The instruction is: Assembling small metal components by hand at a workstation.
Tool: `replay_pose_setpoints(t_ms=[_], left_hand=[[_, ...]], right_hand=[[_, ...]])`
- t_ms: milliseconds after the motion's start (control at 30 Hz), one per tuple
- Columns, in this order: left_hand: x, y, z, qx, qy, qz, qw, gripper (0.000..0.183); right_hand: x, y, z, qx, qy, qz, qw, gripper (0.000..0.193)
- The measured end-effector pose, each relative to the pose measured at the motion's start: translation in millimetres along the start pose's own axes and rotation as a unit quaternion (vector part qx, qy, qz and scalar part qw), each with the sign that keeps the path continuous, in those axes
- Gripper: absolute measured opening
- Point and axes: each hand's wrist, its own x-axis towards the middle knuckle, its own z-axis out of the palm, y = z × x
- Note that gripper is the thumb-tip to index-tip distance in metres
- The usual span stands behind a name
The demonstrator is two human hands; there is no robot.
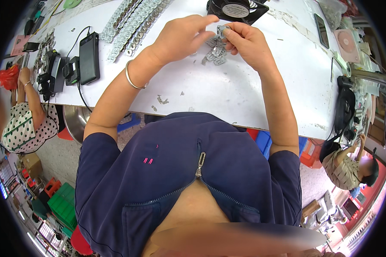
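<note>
My right hand pinches a small grey metal plate with cut-outs between thumb and fingers, just above the white table. Close by on its left is my left hand, its fingers stretched out and apart from the thumb, with nothing visible in them. A small heap of similar metal plates lies on the table below my right hand. Farther left, long rows of such pieces are laid side by side, some with round parts on them.
A black fan stands beyond my hands. A black power bank with cables lies left, and a phone lies far right. The white table ends near my body. Other people sit at the far left and right.
</note>
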Motion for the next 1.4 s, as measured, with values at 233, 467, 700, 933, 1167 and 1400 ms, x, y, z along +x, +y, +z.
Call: replay_pose_setpoints(t_ms=[233,467,700,933,1167,1400], left_hand=[[0,-18,10,0.115,0.042,0.133,0.984,0.03],[6,-31,24,0.133,0.083,0.146,0.977,0.028],[6,-27,29,0.034,0.156,0.038,0.986,0.03],[6,-13,22,0.079,0.123,0.031,0.989,0.022],[5,-13,27,0.078,0.142,0.067,0.984,0.018],[-8,-10,29,-0.064,-0.001,0.057,0.996,0.035]], right_hand=[[5,-5,3,-0.091,-0.01,0.0,0.996,0.023],[16,-4,6,-0.08,0.027,0.014,0.996,0.023],[25,1,7,-0.066,0.081,-0.029,0.994,0.023],[29,3,10,0.021,0.08,-0.016,0.996,0.021],[22,2,12,0.098,0.089,0.022,0.991,0.019],[-22,25,15,-0.043,0.061,0.013,0.997,0.022]])
